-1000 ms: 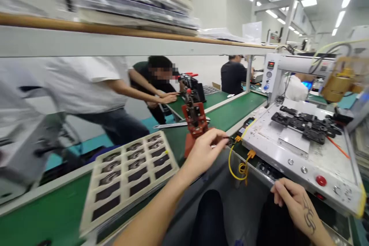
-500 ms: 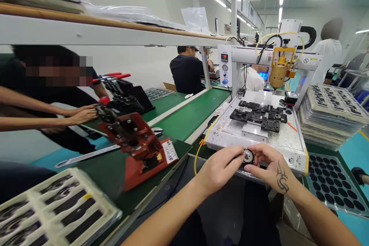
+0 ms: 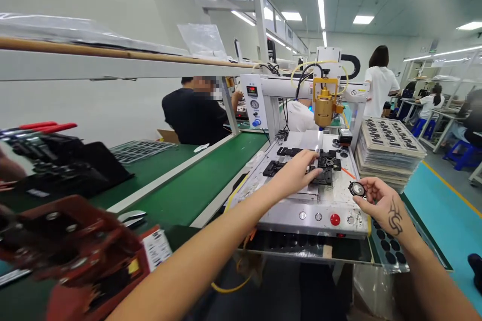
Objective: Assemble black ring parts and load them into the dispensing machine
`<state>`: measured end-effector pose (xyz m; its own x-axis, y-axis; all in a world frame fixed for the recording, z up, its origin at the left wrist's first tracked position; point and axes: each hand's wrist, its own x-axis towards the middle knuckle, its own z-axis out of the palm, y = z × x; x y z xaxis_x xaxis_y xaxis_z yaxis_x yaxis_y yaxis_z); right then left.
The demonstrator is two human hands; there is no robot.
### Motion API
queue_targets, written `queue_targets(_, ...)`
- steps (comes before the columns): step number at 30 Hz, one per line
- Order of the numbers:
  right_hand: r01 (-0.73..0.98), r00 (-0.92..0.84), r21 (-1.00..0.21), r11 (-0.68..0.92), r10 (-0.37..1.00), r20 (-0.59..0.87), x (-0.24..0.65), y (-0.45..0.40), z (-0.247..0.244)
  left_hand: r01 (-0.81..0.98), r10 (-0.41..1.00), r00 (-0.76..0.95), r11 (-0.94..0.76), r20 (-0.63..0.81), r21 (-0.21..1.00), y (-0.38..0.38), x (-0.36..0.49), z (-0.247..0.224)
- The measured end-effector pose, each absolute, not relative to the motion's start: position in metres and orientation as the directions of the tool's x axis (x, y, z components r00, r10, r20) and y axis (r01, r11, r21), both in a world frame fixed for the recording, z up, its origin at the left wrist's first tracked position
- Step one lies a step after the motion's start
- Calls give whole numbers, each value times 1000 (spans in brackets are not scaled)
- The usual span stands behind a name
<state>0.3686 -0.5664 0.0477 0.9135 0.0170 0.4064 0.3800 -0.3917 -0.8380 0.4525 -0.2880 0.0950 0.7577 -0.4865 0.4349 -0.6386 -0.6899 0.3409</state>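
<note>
My right hand (image 3: 380,203) pinches a round black part with a silvery centre (image 3: 357,189) by its edge, just off the front right of the white machine bed (image 3: 288,210). My left hand (image 3: 299,173) reaches over the black jig (image 3: 329,160) on that bed, thumb and fingers apart. Whether its fingertips touch the jig, I cannot tell. Above the jig hangs the machine's gold dispensing head (image 3: 324,110), clear of both hands.
Stacked trays of black parts (image 3: 391,140) stand right of the machine. Below them lies a sheet of black discs (image 3: 387,246). A red press (image 3: 101,256) occupies the near left, beside a green belt (image 3: 211,178). Behind, a person in black (image 3: 192,115) sits.
My hands, together around the round part before, have separated. The left has gone forward to the jig; the right keeps the part, farther right. The view has turned right.
</note>
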Motion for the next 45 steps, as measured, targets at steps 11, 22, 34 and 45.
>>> queue_targets(11, 332, 887, -871, -362, -193, 418, 339, -638, 49, -535, -556, 827, -823, -79, 193, -351, 572, 111)
queue_targets(22, 341, 904, -875, -345, -137, 406, 375, -634, 45, -498, -542, 824, -831, -162, 247, -369, 580, 122)
queue_targets(34, 429, 903, -701, -570, 235, 361, 515, -568, 68, -603, -489, 792, -532, 366, 594, -305, 496, 144)
queue_targets(45, 487, 863, -602, -633, 455, 220, 562, -551, 72, -541, -357, 841, -548, 407, 638, -241, 407, 144)
